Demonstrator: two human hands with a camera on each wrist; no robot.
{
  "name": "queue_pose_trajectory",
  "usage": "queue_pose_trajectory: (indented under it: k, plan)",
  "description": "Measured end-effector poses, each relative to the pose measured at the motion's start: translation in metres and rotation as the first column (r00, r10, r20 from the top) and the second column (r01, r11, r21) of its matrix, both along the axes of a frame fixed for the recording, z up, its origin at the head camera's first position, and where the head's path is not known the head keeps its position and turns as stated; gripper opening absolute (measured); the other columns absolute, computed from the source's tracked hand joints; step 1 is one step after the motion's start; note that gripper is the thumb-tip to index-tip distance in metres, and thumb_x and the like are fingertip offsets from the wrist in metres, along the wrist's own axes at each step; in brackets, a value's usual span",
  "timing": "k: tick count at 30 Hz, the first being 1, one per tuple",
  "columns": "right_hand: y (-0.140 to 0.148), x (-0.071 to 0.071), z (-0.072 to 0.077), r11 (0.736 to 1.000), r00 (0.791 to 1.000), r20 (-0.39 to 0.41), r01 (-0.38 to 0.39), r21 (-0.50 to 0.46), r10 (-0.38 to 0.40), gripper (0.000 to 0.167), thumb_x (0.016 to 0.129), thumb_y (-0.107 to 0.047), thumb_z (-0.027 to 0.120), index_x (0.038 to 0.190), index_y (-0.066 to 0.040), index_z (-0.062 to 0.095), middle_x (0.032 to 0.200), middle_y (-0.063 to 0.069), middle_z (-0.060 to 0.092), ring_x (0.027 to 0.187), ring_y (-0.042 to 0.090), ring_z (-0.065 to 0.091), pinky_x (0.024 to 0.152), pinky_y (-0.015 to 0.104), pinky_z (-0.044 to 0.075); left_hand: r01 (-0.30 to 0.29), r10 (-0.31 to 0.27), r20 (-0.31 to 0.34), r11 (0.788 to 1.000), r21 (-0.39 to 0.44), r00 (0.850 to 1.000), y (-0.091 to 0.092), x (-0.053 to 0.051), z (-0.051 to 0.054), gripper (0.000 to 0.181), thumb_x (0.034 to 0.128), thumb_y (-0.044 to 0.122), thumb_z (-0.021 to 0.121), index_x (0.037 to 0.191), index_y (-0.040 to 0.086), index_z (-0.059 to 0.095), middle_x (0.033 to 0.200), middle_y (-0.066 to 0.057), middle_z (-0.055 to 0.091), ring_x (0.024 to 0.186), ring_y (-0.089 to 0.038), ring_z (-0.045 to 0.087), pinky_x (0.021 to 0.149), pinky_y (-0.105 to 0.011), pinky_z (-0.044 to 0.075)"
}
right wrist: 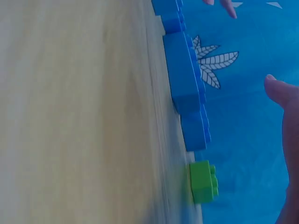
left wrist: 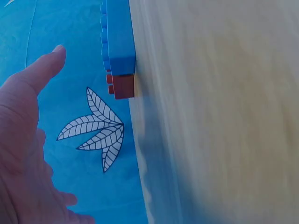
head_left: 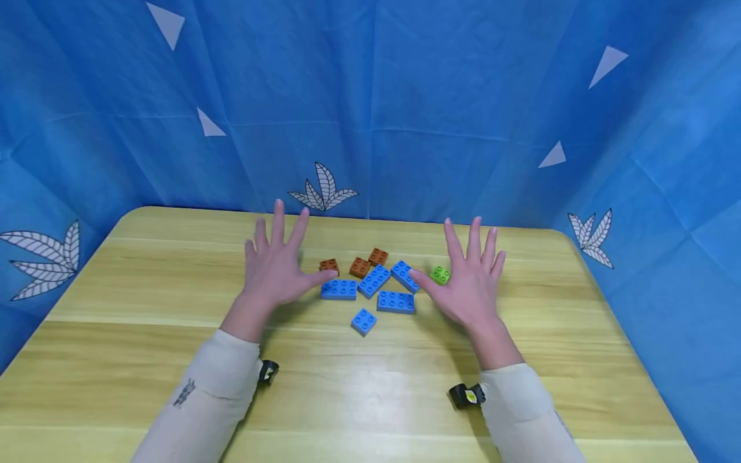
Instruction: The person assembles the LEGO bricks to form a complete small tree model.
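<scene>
**Tight Quarters, Little Room for Error**

Spread wide and grasping nothing, a person's left hand and right hand frame loose toy bricks on a wooden table. A low inward sweep could shove the leftmost blue brick out of place, or clip the green brick beside the right palm. The middle is crowded, too — a careless pinch on the slanted blue brick could jostle the brown brick close by.
</scene>
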State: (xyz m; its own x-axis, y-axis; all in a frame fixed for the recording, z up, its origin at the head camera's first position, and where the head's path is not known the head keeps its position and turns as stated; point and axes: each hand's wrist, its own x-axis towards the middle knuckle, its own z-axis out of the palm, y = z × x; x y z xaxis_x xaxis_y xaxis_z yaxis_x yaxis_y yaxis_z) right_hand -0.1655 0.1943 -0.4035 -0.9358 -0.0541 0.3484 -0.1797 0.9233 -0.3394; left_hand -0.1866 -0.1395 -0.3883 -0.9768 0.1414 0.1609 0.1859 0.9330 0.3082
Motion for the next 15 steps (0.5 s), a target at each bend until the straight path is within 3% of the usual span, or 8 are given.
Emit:
queue_pose_trajectory:
  k: [4,7,11,15]
  plan:
    - [-0.007,-0.006,-0.003,0.997,0.999,-0.018,-0.035,-0.07,0.034,0.1,0.083,-0.076,0.057,0.161,-0.031,0.015,0.166,0.006,-0.01,0.147,0.032,-0.02,0.111,0.065,-0.006,0.02,-0.021,0.019,0.999,0.038,1.0,0.003,-0.003,-0.003,0.118,0.0748,0.078,0.065,0.16,0.033,-0.003,0.161,-0.003,-0.028,0.143,-0.055,0.003,0.102,-0.078,0.015]
    - [-0.014,-0.014,-0.005,0.987,0.996,-0.056,-0.083,-0.141,0.076,0.097,0.083,-0.071,0.062,0.16,-0.027,0.023,0.166,0.01,0.008,0.15,0.033,-0.007,0.113,0.062,-0.001,0.025,-0.029,0.04,0.996,0.084,0.999,0.007,-0.007,-0.006,0.117,0.0765,0.074,0.068,0.161,0.032,0.0,0.163,-0.006,-0.023,0.141,-0.056,0.013,0.1,-0.077,0.022]
    - [-0.025,-0.026,-0.008,0.965,0.989,-0.089,-0.136,-0.222,0.119,0.091,0.083,-0.063,0.068,0.157,-0.02,0.034,0.157,0.012,0.032,0.146,0.035,0.018,0.112,0.06,0.014,0.024,-0.035,0.074,0.989,0.148,0.997,0.012,-0.013,-0.01,0.113,0.0784,0.064,0.074,0.162,0.028,0.007,0.165,-0.016,-0.003,0.137,-0.058,0.023,0.099,-0.074,0.028]
    - [-0.036,-0.036,-0.01,0.951,0.99,-0.046,-0.144,-0.274,0.137,0.088,0.083,-0.062,0.07,0.154,-0.019,0.04,0.148,0.01,0.043,0.137,0.032,0.034,0.107,0.056,0.03,0.015,-0.034,0.106,0.983,0.182,0.994,0.017,-0.017,-0.014,0.111,0.0783,0.062,0.075,0.162,0.024,0.013,0.16,-0.024,0.015,0.135,-0.054,0.031,0.099,-0.07,0.033]
